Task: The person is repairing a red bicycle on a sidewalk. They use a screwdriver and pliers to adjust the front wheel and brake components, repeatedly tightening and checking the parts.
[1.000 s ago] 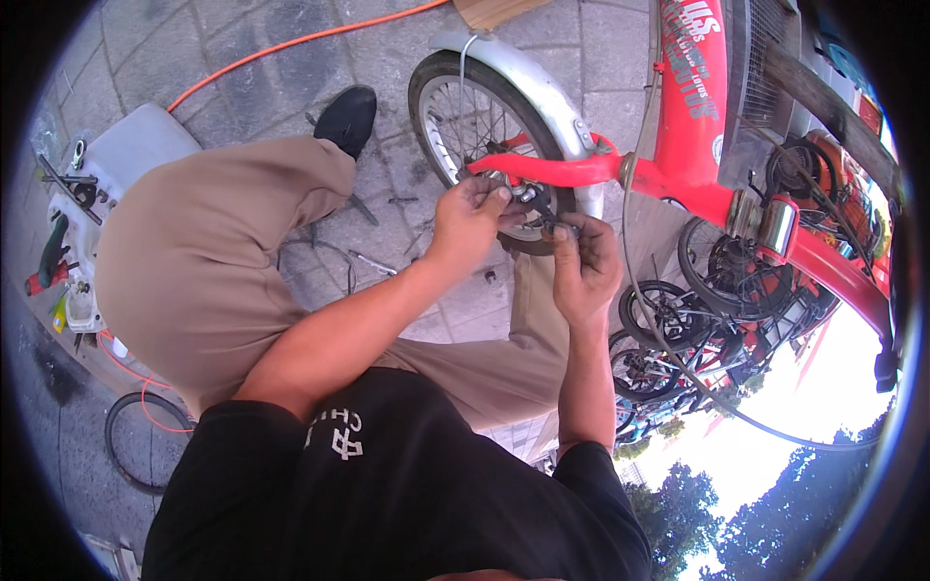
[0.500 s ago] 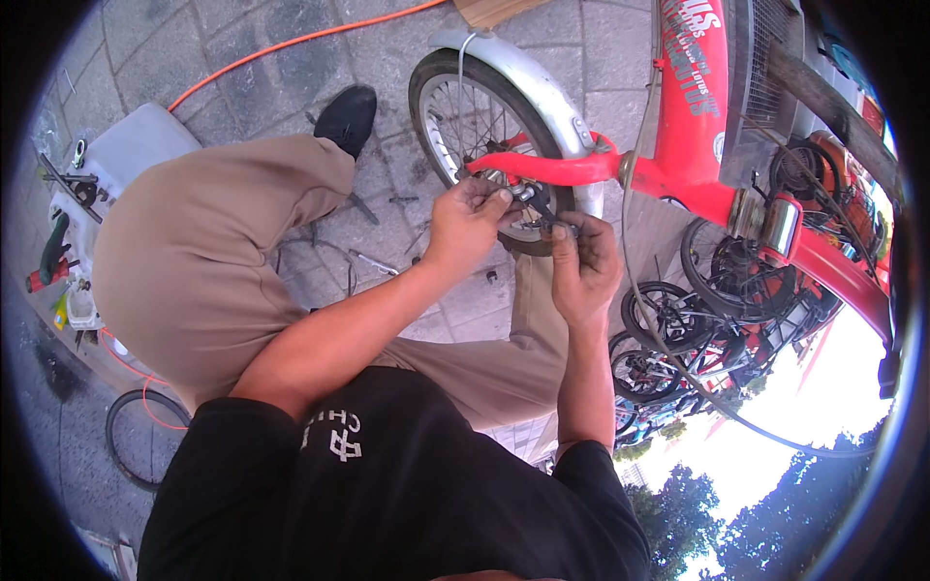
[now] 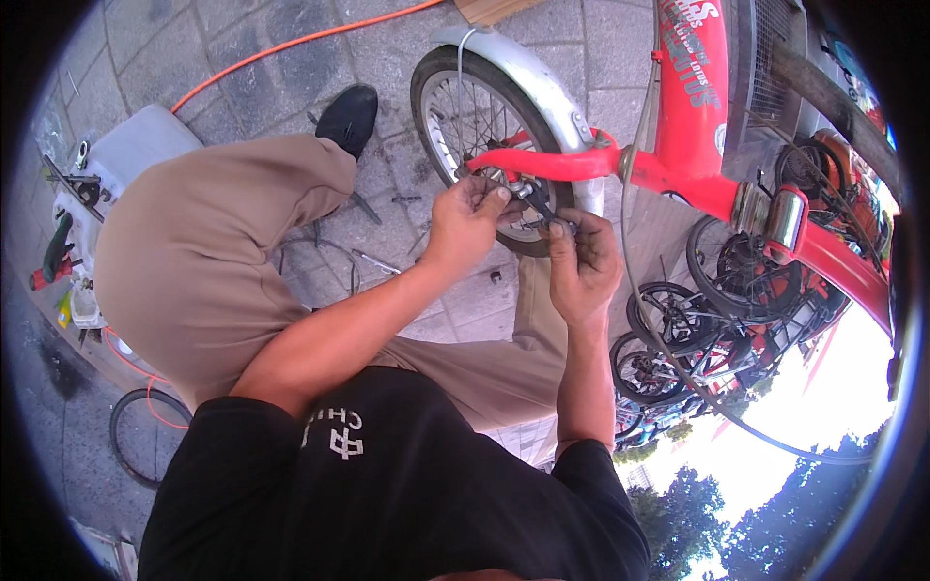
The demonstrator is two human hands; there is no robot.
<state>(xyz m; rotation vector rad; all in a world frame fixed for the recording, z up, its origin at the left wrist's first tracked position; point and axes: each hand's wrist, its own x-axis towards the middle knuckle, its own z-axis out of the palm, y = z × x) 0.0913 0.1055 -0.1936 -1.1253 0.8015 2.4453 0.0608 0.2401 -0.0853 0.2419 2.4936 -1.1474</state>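
A red bicycle fork (image 3: 552,167) reaches down to the hub of a small spoked wheel (image 3: 455,107) under a silver mudguard (image 3: 518,66). At the hub, my left hand (image 3: 468,228) is closed, thumb and fingers pinching around a small silver fitting (image 3: 521,191); exactly what it grips is partly hidden. Just right of it, my right hand (image 3: 581,261) is closed on the end of a slim dark part (image 3: 542,205), possibly a tool, that reaches to the fitting. A thin cable (image 3: 632,276) hangs beside my right hand.
Loose tools (image 3: 82,189) lie on a pale plastic case (image 3: 155,131) at left. An orange hose (image 3: 262,55) crosses the paving. A loose tyre (image 3: 116,431) lies lower left. Several parked bicycles (image 3: 736,271) stand at right. My bent legs (image 3: 213,242) flank the work, with small parts between them.
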